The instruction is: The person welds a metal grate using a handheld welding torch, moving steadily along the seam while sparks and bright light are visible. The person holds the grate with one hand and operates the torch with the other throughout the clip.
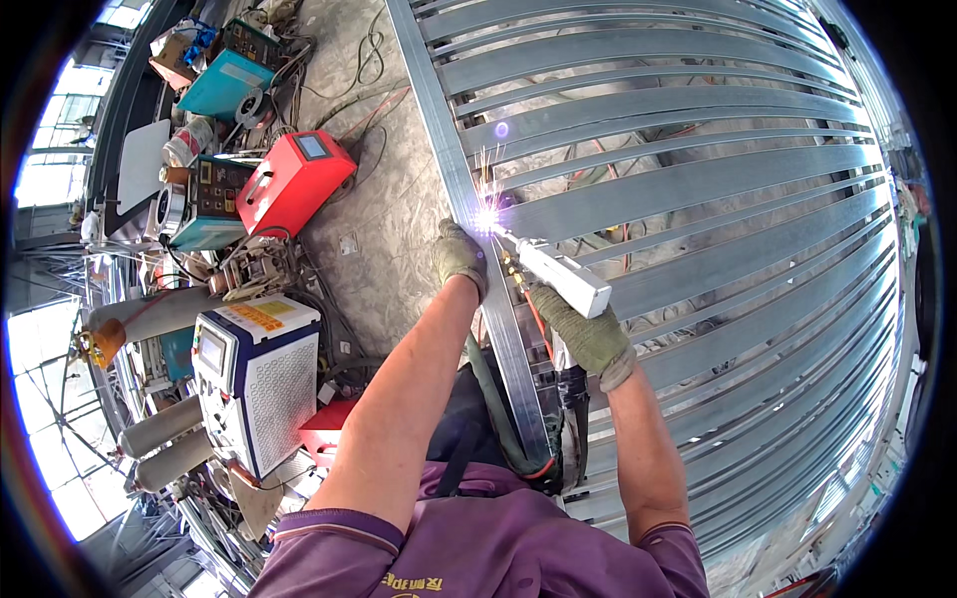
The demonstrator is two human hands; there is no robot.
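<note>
A green work glove covers my right hand (583, 329), which is closed around a white handheld laser welding gun (558, 274). The gun's tip meets the joint between a long metal side rail (449, 149) and a flat cross slat (688, 189). A bright violet-white glare with sparks (486, 217) hides the exact weld spot. Just left of the glare, my gloved left hand (460, 257) is closed on the side rail. A hose and cable run from the gun down past my right forearm.
Many parallel metal slats fill the right side. To the left stand a red box-shaped machine (294, 184), a white-and-blue welding unit (259, 384), teal wire feeders (227, 85) and gas cylinders (164, 429). Cables (369, 60) lie across the concrete floor (349, 234).
</note>
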